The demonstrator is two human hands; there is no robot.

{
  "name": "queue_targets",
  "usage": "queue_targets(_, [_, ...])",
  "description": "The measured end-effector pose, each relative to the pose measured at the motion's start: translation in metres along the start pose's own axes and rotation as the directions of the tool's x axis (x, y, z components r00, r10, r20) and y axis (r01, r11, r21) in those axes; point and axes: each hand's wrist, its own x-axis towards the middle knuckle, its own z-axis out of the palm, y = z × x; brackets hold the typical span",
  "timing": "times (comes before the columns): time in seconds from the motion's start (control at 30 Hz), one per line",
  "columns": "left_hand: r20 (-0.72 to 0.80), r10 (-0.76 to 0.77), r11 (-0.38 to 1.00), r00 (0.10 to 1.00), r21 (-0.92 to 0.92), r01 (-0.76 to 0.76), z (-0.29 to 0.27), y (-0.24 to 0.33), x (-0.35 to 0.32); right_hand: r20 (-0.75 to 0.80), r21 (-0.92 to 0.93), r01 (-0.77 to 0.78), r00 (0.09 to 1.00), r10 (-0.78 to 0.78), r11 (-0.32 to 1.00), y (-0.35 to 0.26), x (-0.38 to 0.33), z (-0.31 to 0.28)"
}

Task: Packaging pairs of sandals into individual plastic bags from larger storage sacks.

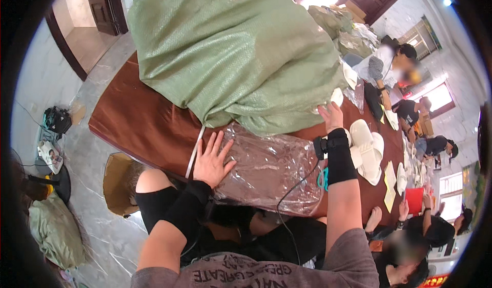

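A clear plastic bag (271, 167) lies flat on the brown tablecloth (125, 106) in front of me. My left hand (212, 160) rests on the bag's left edge with its fingers spread, beside a thin white strip (193, 155). At the bag's far right, my right hand (332, 117) reaches toward the edge of a big green woven sack (230, 57). Its fingers are stretched out, close to a small white piece (336, 97); whether they touch it I cannot tell. White slippers (366, 152) lie right of my right wrist, and teal scissor handles (323, 179) peek out beside my forearm.
The green sack covers the far part of the table. Yellow paper (389, 185) and more slippers lie along the right side, where several people work. A cardboard box (119, 184) stands on the floor by my left knee. A black cable (294, 188) crosses the bag.
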Motion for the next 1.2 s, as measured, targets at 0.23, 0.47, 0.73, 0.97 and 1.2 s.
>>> queue_targets(0.23, [0.032,-0.012,1.000,0.999,-0.005,0.012,-0.001,0.004,-0.001,-0.060,0.181,-0.175,0.980,0.189,0.968,0.039,0.050,0.011])
queue_targets(0.47, [-0.004,-0.024,1.000,1.000,-0.006,0.024,0.000,-0.002,-0.005,-0.165,-0.248,-0.216,0.970,0.178,0.944,0.004,0.037,0.012])
queue_targets(0.73, [-0.068,0.027,1.000,0.997,-0.004,-0.028,0.006,0.001,-0.001,0.059,0.396,-0.216,0.976,0.210,0.892,-0.101,-0.050,-0.108])
queue_targets(0.97, [-0.086,0.016,0.999,0.996,0.037,-0.013,0.011,-0.002,-0.006,0.378,0.648,-0.308,0.924,0.057,0.697,-0.040,-0.292,0.056])
queue_targets(1.2, [-0.140,0.045,0.997,0.989,0.062,-0.036,0.027,-0.006,-0.005,0.507,-0.066,-0.172,0.843,0.182,0.983,-0.011,-0.328,0.072])
